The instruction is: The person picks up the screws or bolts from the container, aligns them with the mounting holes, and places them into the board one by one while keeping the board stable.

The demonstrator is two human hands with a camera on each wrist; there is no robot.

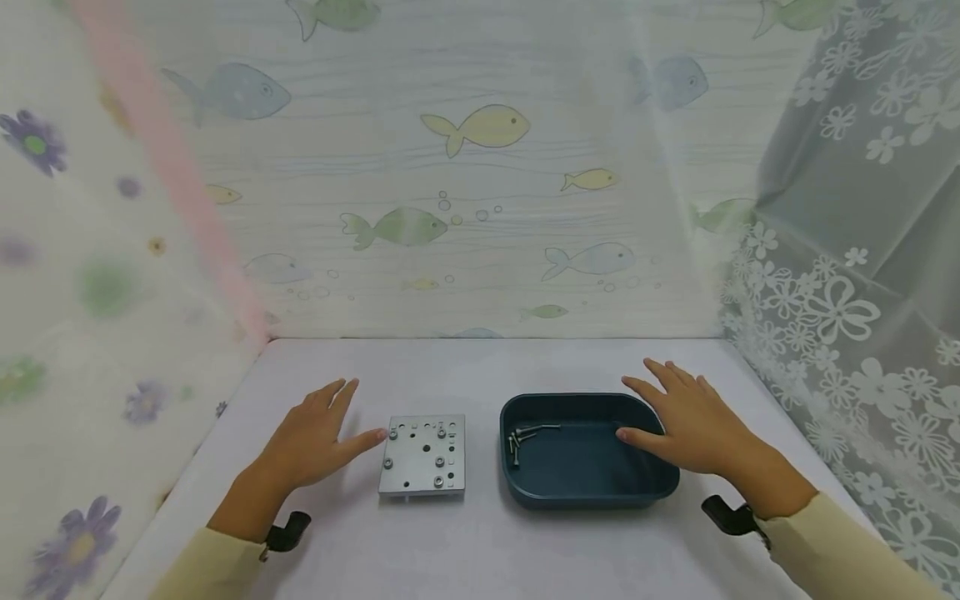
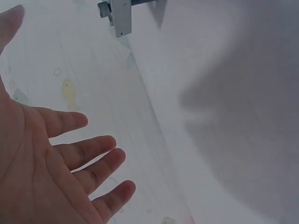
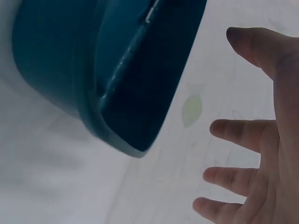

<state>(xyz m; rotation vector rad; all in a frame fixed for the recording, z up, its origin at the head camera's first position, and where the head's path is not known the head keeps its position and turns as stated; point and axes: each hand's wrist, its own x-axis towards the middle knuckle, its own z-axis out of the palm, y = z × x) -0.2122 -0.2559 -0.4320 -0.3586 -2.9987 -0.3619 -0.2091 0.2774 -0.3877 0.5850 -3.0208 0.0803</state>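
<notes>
My left hand (image 1: 311, 437) hovers left of a square metal plate (image 1: 416, 475), fingers spread and holding nothing; its thumb tip overlaps the plate's left edge in the head view. Several socket-head screws (image 1: 440, 462) stand in holes of the plate, among other bare holes. In the left wrist view the plate's edge (image 2: 123, 18) shows at the top, beyond the open palm. My right hand (image 1: 693, 425) is over the right end of a dark blue tray (image 1: 585, 502), fingers apart and nothing in them. Several loose screws (image 1: 517, 442) lie at the tray's left end.
Plate and tray stand side by side on a white-covered table (image 1: 480, 550), a gap between them. A fish-patterned curtain (image 1: 480, 275) hangs behind the table. Flowered cloth (image 1: 82, 375) borders the left side, and lace (image 1: 832, 325) hangs at the right.
</notes>
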